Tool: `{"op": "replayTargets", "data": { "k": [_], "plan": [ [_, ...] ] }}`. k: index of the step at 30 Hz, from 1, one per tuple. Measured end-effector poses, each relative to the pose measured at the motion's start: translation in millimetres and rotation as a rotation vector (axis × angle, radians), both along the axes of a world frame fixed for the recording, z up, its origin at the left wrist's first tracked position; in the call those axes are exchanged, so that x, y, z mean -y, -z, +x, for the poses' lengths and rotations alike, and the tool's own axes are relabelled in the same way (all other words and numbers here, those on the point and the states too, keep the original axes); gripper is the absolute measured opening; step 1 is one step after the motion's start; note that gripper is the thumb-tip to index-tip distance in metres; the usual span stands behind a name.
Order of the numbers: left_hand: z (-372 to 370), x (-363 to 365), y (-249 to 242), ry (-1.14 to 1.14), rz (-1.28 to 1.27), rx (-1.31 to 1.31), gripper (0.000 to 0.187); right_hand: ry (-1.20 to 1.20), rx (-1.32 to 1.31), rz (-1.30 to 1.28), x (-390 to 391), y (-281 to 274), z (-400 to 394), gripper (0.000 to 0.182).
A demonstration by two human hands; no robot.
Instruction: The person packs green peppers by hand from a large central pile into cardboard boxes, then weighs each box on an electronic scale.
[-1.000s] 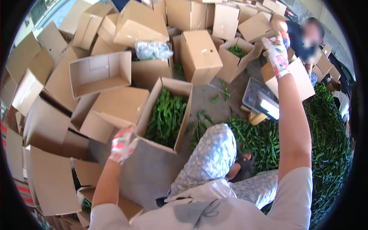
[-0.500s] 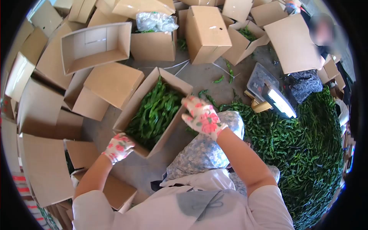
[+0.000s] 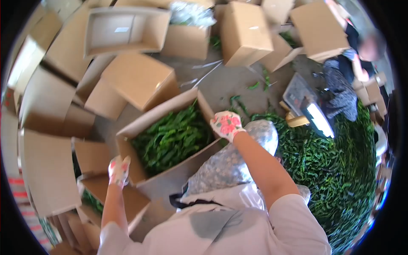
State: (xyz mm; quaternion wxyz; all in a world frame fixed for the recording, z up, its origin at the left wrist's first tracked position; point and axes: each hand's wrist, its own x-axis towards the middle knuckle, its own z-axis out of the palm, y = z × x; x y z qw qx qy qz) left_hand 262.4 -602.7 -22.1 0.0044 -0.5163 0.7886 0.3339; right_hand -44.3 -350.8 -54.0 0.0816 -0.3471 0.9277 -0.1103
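Note:
A cardboard box point(image 3: 165, 177) stands on the floor in front of me, filled with long green peppers point(image 3: 174, 138). My right hand point(image 3: 228, 125), in a white glove with pink flowers, is closed over the rim at the box's right corner. My left hand point(image 3: 119, 171), gloved alike, is just off the near left corner of this box, beside the flap of another carton point(image 3: 95, 157). Its thumb and fingers look apart, with nothing seen between them. More green peppers show inside that lower-left carton.
A large heap of green peppers point(image 3: 331, 170) spreads on my right. Near it are a lit scale display point(image 3: 318, 121) and a person point(image 3: 361, 59) beside a carton. Several cartons crowd the left and back, including an open box point(image 3: 102, 32) and one with a plastic bag point(image 3: 192, 15).
The pepper box has turned clockwise and now lies more crosswise. My left hand has come away from its near corner; my right hand has closed on the rim. The view has shifted.

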Motion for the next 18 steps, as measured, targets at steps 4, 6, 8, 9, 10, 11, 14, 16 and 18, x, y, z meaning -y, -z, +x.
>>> {"op": "replayTargets", "data": {
  "k": [4,6,8,9,10,11,14,16,18],
  "plan": [
    [-21,-4,-85,0.356,-0.361,-0.292,0.024,0.004,-0.073,-0.098,-27,-93,-27,0.026],
    [-40,-6,-142,0.198,0.076,-0.31,0.015,0.072,-0.087,-0.233,-59,-151,-27,0.026],
    [-53,-26,-208,0.376,-0.011,-0.353,0.031,0.12,-0.165,-0.304,-101,-202,-17,0.029],
    [-64,-26,-223,0.448,-0.121,-0.402,0.028,0.164,-0.29,-0.333,-123,-221,-8,0.026],
    [-77,-23,-241,0.613,-0.193,-0.407,0.023,0.207,-0.41,-0.357,-146,-236,1,0.023],
    [-97,-26,-250,0.665,-0.199,-0.426,0.023,0.272,-0.504,-0.401,-171,-243,11,0.022],
    [-157,-50,-270,0.68,-0.037,-0.736,0.021,0.505,-0.699,-0.27,-247,-274,72,0.021],
    [-211,-73,-263,0.812,-0.124,-0.881,0.024,0.671,-0.824,-0.252,-281,-304,131,0.021],
    [-266,-113,-258,0.987,-0.284,-1.175,0.028,0.908,-0.878,-0.313,-308,-330,196,0.02]
  ]
}}
